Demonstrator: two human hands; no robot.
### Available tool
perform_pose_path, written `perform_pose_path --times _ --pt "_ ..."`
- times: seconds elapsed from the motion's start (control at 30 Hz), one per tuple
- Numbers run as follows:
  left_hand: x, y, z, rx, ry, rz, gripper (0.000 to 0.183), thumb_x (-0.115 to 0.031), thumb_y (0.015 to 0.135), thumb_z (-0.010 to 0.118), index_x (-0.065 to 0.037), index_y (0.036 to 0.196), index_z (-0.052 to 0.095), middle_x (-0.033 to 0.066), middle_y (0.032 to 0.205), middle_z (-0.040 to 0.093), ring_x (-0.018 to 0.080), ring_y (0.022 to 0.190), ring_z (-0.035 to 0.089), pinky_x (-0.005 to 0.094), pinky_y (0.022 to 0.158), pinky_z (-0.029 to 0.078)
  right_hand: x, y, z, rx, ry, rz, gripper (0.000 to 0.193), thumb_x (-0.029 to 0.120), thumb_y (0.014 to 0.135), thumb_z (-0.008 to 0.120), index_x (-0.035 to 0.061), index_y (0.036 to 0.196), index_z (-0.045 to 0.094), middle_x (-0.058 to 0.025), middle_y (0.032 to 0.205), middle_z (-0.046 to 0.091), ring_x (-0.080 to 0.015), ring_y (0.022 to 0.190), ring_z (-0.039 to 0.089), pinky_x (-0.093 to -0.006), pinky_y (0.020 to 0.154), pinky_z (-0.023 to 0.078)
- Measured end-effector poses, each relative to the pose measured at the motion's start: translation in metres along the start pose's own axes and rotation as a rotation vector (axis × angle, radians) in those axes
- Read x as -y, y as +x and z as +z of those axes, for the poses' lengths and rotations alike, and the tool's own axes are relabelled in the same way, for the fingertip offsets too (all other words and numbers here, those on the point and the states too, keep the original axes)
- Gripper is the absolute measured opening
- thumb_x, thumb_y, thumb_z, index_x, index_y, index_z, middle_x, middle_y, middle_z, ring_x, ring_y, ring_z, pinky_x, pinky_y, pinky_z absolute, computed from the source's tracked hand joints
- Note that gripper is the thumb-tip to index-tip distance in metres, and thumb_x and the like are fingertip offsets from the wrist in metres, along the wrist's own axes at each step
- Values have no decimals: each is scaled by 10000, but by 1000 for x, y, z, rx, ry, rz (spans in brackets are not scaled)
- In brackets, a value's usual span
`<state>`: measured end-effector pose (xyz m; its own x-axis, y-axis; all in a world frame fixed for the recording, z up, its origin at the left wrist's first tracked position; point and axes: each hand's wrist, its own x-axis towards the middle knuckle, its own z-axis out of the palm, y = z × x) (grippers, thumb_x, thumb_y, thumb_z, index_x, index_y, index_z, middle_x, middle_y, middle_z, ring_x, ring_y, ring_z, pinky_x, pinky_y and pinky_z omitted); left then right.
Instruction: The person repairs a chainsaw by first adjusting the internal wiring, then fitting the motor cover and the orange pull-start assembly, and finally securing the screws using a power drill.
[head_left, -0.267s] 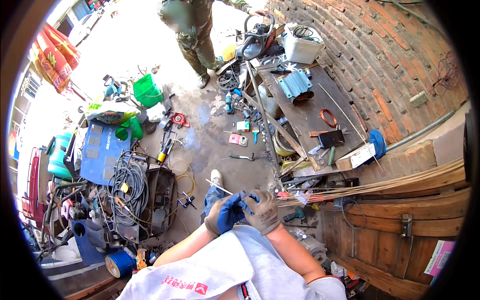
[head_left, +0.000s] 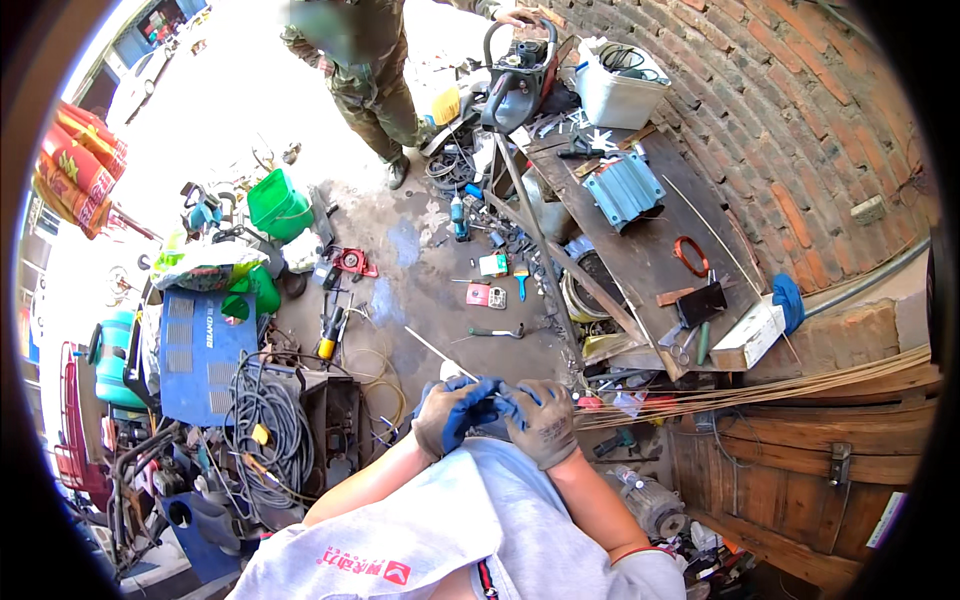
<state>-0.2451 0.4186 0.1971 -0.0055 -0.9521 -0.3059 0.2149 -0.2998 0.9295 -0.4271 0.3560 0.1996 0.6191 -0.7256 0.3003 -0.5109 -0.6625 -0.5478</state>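
Observation:
My left hand [head_left: 450,410], in a blue glove, and my right hand [head_left: 542,420], in a grey and blue glove, meet in front of my chest. Both are closed on a thin pale strip [head_left: 440,355] that sticks out to the upper left over the floor. A long bundle of similar thin strips [head_left: 760,392] runs from beside my right hand to the right, over a wooden barrel [head_left: 800,460]. My grey shirt hides the lower parts of my forearms.
A dark workbench [head_left: 640,240] by the brick wall carries a blue ribbed block [head_left: 625,188], an orange ring, a white tub [head_left: 620,90] and tools. A person in camouflage trousers [head_left: 370,90] stands beyond. A blue machine [head_left: 205,350], coiled cables, a green bucket [head_left: 280,205] and scattered tools lie left.
My hands stay together on the strip. The view has shifted slightly; nothing else has visibly moved.

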Motion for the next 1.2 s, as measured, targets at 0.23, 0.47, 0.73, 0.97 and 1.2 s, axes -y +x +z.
perform_pose_path --times 0.23,0.47,0.73,0.97,1.2 --pt "-53 87 -92 -152 -445 -366 294 -232 928 665 26 1068 675 88 916 695 159 770 660 283 689 537 -1 59 31 -159 388 447 100 3 802 603 2 901 602 -119 832 610 -260 748 613 -338 718 507" --pt "-102 157 -122 -145 -354 -212 318 -270 899 700 38 975 673 107 877 693 199 748 672 328 698 546 -22 134 32 -420 1152 703 229 177 982 519 -17 889 598 -83 742 608 -146 656 570 -287 633 480" --pt "-128 261 -120 -191 -501 -62 319 -277 932 657 29 1021 646 115 875 685 198 763 669 325 688 529 -63 249 43 -381 1335 517 833 509 805 734 -8 1391 445 -66 1028 625 -140 873 601 -279 787 476" --pt "-156 360 -104 -236 -760 -302 261 -260 965 615 0 984 635 107 907 683 200 787 664 339 738 538 -140 333 24 -215 1197 343 1145 623 618 817 -45 1435 373 -130 1227 585 -222 1121 567 -361 948 477" --pt "-175 423 -96 -282 -489 -248 334 -239 944 647 25 1145 614 80 921 671 157 829 639 297 746 522 -188 405 18 -239 973 428 637 314 825 770 -31 1297 517 -179 1179 633 -268 1030 645 -348 887 516"
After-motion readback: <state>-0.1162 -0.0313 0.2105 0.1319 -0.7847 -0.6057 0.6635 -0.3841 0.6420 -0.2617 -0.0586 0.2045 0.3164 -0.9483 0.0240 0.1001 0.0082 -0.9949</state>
